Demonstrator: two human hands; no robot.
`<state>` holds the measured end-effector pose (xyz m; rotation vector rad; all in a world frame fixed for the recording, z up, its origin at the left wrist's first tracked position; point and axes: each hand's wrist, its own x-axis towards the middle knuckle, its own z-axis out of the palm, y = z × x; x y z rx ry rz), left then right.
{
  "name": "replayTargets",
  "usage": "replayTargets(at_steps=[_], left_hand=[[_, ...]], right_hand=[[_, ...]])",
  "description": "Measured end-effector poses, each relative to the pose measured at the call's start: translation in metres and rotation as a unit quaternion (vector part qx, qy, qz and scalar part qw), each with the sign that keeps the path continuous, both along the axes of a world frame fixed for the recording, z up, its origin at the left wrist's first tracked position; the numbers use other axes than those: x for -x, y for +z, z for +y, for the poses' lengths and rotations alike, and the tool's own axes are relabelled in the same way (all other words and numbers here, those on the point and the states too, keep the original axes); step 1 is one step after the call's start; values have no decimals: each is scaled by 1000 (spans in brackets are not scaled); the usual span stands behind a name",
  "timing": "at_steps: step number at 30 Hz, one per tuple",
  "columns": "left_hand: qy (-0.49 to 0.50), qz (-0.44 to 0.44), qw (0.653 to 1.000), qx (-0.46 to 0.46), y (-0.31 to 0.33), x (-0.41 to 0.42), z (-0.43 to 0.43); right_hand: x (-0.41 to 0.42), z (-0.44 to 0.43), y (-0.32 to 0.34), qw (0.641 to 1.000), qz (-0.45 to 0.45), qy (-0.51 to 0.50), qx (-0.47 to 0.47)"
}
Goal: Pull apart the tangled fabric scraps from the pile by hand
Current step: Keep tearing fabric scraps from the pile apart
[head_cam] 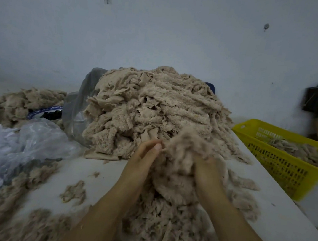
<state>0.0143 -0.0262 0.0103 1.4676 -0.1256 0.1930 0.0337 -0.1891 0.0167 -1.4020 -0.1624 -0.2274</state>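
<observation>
Held above the white bench, just in front of the large beige fabric pile, the fluffy beige scrap clump, pinched by the left hand and gripped by the right hand, is probably best teased apart sideways, not yanked

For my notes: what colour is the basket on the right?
The basket is yellow, seen best in the head view.

The beige pile is heaped on the table before me, fuzzy strips tangled with flat pieces. Nearer me a fluffy clump is held up, blurred, perhaps joined to the scraps beneath.
</observation>
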Motion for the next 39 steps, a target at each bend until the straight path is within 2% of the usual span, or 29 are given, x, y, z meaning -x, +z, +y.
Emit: replayTargets(at_steps=[1,2,3,4,5,6,8,11,13,15,17,19,20,23,25,27,29,30,32,34,36,39], left_hand=[[8,-6,998,-55,-3,-1,1],[7,-1,993,-119,-6,-3,2],[0,8,983,-182,-10,-4,2],[-4,16,970,-241,-15,-6,2],[0,20,957,-290,-18,-8,2],[14,21,947,-321,-20,-10,1],[46,24,945,-322,-22,-12,1],[78,54,955,-281,-25,-16,4],[84,90,955,-271,-27,-15,5],[103,106,970,-191,-27,-14,8],[69,132,987,54,-22,-15,12],[5,155,949,276,-12,-15,15],[-8,162,924,347,-9,-16,19],[11,154,874,461,-2,-18,29],[18,131,876,465,5,-14,34],[6,112,880,462,8,-10,36],[24,107,897,428,8,-9,34],[50,109,920,373,5,-11,32],[106,96,969,202,-1,-14,25],[79,46,996,5,-4,-9,15],[8,0,988,-154,-4,-3,4],[-12,-25,967,-252,-6,-1,-2]], right_hand=[[-6,-12,3,992,1,-23,-125],[-10,-22,8,968,-9,-21,-250],[-16,-29,6,946,-5,-32,-323],[-18,-32,3,946,24,-48,-320],[-19,-31,-4,965,63,-71,-245],[-20,-26,-11,984,84,-101,-120],[-20,-17,-24,985,50,-111,126],[-10,-2,-27,951,-5,68,301],[-4,9,-31,895,-44,160,413],[-1,17,-36,846,-94,188,490],[-1,18,-36,846,-118,187,486],[0,16,-34,863,-106,184,459],[1,15,-32,872,-99,180,444],[2,13,-27,917,-75,133,368],[2,11,-22,966,-35,82,243],[-2,5,-15,996,38,37,71],[-7,-3,-11,994,90,17,-66],[-8,-5,-9,989,95,21,-109],[-10,-4,-8,978,94,48,-180],[-9,1,-7,970,93,74,-213],[-9,6,-6,967,87,95,-221],[-8,5,-5,964,79,89,-238]])
